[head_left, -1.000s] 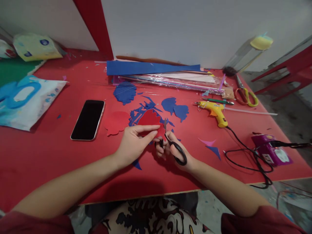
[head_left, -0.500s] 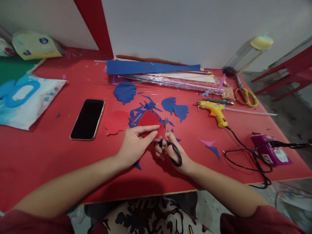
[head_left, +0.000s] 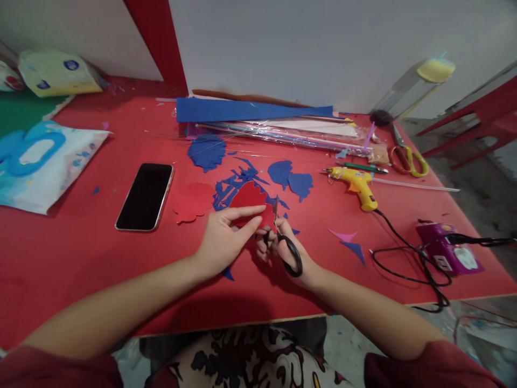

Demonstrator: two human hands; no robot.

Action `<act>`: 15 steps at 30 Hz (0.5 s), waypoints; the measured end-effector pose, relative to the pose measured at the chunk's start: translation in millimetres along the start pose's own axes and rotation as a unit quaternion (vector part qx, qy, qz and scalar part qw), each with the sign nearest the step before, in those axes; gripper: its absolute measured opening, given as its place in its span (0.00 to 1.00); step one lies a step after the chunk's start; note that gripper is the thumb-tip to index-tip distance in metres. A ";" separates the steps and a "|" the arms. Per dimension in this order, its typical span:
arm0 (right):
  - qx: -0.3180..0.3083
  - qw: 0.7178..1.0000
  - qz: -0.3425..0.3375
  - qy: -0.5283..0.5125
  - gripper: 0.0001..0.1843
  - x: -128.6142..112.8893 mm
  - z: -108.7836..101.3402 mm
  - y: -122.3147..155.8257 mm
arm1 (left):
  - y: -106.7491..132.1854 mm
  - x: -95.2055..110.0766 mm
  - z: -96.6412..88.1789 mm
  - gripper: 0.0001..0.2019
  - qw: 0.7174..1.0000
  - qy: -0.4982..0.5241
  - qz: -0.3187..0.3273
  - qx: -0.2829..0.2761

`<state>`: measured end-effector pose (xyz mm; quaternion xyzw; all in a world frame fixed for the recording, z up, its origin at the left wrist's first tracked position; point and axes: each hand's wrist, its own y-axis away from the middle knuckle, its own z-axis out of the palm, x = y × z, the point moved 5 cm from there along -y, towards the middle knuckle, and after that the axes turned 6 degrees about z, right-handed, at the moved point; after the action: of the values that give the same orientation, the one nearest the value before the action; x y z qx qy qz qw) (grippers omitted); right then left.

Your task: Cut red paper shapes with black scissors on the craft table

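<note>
My left hand (head_left: 224, 241) pinches a red paper cut-out (head_left: 249, 200) just above the red table (head_left: 72, 258), fingers closed on its lower edge. Close beside it on the right, my right hand (head_left: 288, 249) grips black-handled scissors (head_left: 286, 245), fingers through the loops. The blades point up and meet the right edge of the red paper. Blue paper scraps (head_left: 236, 180) lie on the table right behind the cut-out. Another red cut-out (head_left: 193, 201) lies flat to the left of my hands.
A black phone (head_left: 145, 196) lies left of centre. A yellow glue gun (head_left: 357, 185) with its black cord (head_left: 407, 258) and a purple plug block (head_left: 448, 252) are at right. Blue paper sheets and plastic-wrapped sticks (head_left: 278, 126) lie at the back, yellow-handled scissors (head_left: 406, 156) at back right.
The scissor handles have drawn closer together since the first frame. Both hands and the red paper stay in nearly the same spot.
</note>
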<state>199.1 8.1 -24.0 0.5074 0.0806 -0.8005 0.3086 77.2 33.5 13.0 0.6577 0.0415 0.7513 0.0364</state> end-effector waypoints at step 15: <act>0.019 1.000 0.007 0.010 0.24 2.4 0.4 -0.9 | 0.9 1.6 0.6 0.14 0.999 -0.035 0.013 0.000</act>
<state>197.6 7.6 -26.0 0.5218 0.0651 -0.7944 0.3038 77.5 32.8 14.8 0.6840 0.0315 0.7283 0.0286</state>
